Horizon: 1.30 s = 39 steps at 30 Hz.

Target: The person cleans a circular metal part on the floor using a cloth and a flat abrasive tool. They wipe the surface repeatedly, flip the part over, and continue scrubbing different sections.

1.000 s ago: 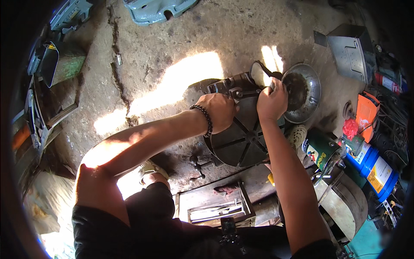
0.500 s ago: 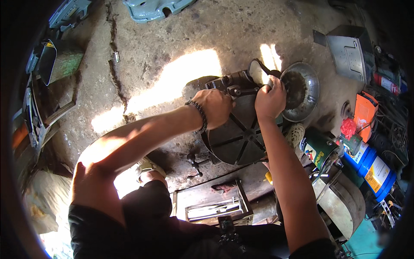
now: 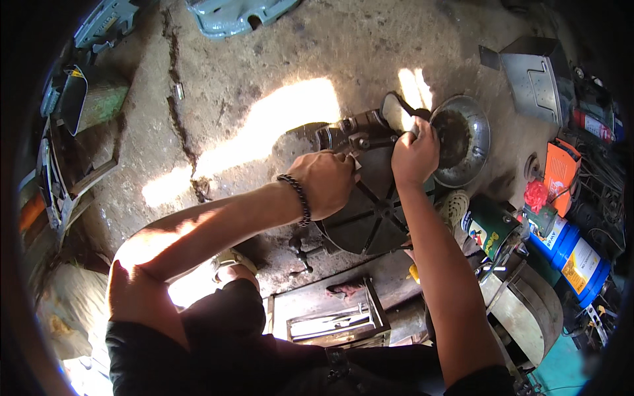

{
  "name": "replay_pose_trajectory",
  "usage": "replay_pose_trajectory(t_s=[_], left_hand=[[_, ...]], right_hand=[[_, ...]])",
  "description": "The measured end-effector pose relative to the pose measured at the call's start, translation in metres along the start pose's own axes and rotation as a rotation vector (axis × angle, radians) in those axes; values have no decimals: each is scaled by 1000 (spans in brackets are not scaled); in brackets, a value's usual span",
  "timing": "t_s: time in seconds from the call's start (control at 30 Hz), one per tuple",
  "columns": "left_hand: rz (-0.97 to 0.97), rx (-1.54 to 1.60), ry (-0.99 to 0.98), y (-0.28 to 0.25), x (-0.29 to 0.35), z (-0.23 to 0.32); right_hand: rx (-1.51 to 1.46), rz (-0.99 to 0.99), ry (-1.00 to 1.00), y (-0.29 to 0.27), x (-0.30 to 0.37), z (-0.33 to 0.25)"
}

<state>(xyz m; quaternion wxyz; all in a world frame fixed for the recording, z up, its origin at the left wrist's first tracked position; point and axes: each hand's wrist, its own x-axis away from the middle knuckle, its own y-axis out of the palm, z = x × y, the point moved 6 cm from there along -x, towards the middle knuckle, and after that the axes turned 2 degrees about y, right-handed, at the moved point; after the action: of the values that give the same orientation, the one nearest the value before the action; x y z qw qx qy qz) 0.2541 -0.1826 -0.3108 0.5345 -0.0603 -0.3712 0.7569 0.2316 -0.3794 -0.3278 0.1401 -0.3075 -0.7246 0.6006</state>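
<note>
Nearest, past the dark-clothed lap: metal frame (image 3: 379, 305), with a red rag (image 3: 345, 290) at its far side. Left shoe (image 3: 229, 256) and right shoe (image 3: 456, 206) stood to either side of the work, probably spread for a steady seat.

Next, crank handle (image 3: 300, 254), ball-ended, beside the near-left edge of the round slotted plate (image 3: 360, 224); perhaps set outside the rim for room to turn. The plate lay face up, low over the floor, slots running out from its centre, likely to take clamping bolts.

Left hand (image 3: 323, 183), bead bracelet (image 3: 301, 195) at the wrist, was over the plate's left edge. Fingers curled around a small pale piece (image 3: 357, 168), only a sliver showing at the fingertips; kind not clear. The pinch seemed meant to keep that edge free.

Right hand (image 3: 416, 158) was clenched at the plate's far-right edge; what it gripped was mostly covered, so could not tell. A short bar (image 3: 382, 141) ran toward it from a bolt (image 3: 363, 142) at the far edge; that hand may have been steadying something there.

Beyond the far rim: dark metal block (image 3: 363, 123) and a pale rounded piece (image 3: 397, 113). Steel bowl (image 3: 482, 138) on the floor just right of these, dark inside, perhaps kept close for drips or scraps.

Farthest, grey-blue cover (image 3: 231, 20) near the floor's far edge.
</note>
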Motion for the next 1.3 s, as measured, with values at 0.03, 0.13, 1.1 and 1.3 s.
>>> replay_pose_trajectory(t_s=[0.03,0.13,1.1,1.3], left_hand=[[-263,5,-172,-2,-3,-2],[-279,-18,-147,14,-16,-12],[-129,127,-181,3,-5,-10],[-132,40,-157,3,-20,-10]], right_hand=[[-3,6,-6,-1,4,0],[4,-27,4,-1,6,4],[-1,-83,49,2,3,1],[-20,-34,32,0,7,-3]])
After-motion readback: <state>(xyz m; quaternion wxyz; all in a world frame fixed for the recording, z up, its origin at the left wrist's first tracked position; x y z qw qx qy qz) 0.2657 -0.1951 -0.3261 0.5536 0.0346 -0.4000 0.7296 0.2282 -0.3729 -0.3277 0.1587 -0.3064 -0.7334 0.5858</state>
